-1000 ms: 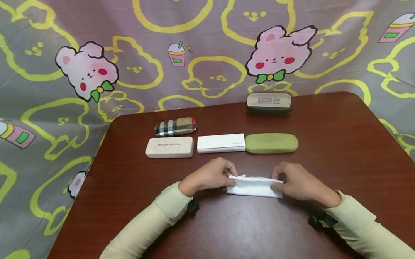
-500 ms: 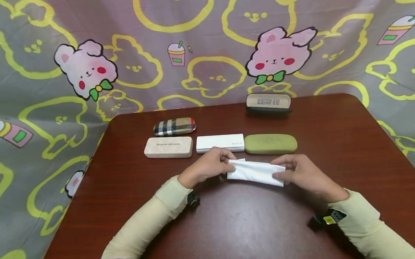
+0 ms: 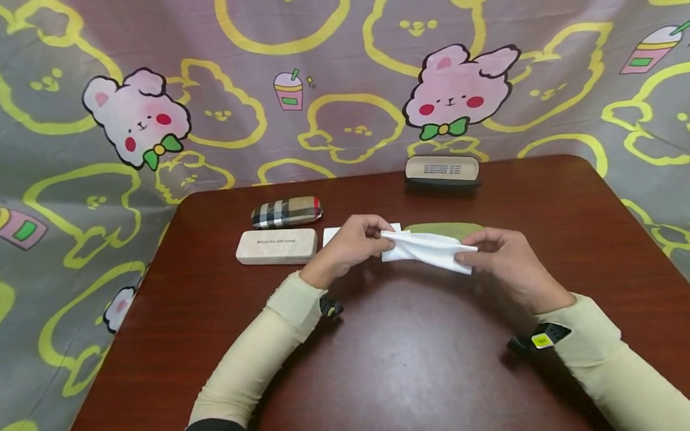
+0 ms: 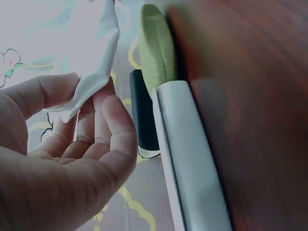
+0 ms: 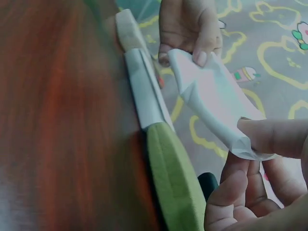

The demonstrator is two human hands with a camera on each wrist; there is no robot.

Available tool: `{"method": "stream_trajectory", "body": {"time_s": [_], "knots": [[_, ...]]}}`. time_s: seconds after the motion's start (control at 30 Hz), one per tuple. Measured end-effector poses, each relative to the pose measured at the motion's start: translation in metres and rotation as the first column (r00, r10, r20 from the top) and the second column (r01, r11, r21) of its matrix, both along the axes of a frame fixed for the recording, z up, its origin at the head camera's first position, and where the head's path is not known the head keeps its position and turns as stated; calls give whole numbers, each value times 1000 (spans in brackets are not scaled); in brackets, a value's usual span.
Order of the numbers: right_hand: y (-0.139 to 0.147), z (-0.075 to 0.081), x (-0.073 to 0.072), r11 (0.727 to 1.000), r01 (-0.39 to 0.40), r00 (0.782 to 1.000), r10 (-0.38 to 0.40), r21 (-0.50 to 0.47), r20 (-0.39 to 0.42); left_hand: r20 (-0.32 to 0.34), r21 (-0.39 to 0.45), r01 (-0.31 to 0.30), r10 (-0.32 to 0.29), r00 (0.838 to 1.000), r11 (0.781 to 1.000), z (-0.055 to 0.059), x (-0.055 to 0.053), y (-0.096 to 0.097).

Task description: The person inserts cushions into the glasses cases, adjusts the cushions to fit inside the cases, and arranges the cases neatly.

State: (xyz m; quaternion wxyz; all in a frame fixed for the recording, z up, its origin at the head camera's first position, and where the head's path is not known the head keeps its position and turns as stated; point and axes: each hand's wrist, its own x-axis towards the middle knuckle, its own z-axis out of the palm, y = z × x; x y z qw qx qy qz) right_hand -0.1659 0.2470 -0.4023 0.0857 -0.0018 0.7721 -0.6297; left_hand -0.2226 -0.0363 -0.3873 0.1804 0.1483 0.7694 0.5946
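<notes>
A folded white cloth (image 3: 424,250) is stretched sideways between both hands, sagging and creased along its middle. My left hand (image 3: 355,246) pinches its left end between thumb and fingers. At the other end, my right hand (image 3: 509,266) pinches it the same way. In the right wrist view the cloth (image 5: 207,91) hangs above the tabletop. From the head it overlaps a green glasses case (image 3: 440,228) and a white glasses case (image 3: 330,235), both partly hidden. The left wrist view shows the white case (image 4: 192,149) end to end with the green one.
To the left lies a beige glasses case (image 3: 277,247) with lettering, and behind it a plaid case (image 3: 287,211). An open dark case (image 3: 442,171) with a pale lining stands near the back edge. A patterned curtain (image 3: 338,68) hangs behind the brown table (image 3: 398,380).
Both hands have lifted the white cloth and carried it away from the body, toward the row of glasses cases. It now covers part of the white and green cases in the head view.
</notes>
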Motion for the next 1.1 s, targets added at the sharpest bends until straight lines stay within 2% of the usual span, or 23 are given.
{"method": "stream_trajectory", "body": {"time_s": [0.13,0.23,0.33,0.4,0.53,0.63,0.77,0.9,1.1], "knots": [[2,7,-8,990,23,1000,-21,-136,19,51,24,-52,51,997,998,5,-11,8],[5,11,-17,964,56,998,-52,-260,23,90,26,-102,99,991,994,10,-21,15],[10,16,-28,945,93,996,-89,-315,27,117,35,-134,129,985,990,14,-34,22],[13,20,-35,943,117,993,-108,-313,44,129,38,-149,143,981,988,15,-43,25],[18,25,-51,963,148,988,-136,-224,69,186,42,-182,172,967,982,20,-56,30],[21,26,-64,973,157,987,-150,-170,56,242,55,-215,196,950,975,24,-65,34],[24,24,-82,970,169,986,-169,-175,14,286,90,-256,221,932,962,27,-77,40],[26,19,-99,970,180,981,-189,-161,-42,290,116,-292,249,924,949,26,-88,47],[28,12,-123,969,228,967,-237,-96,-96,241,117,-315,281,929,942,22,-103,61]]}}
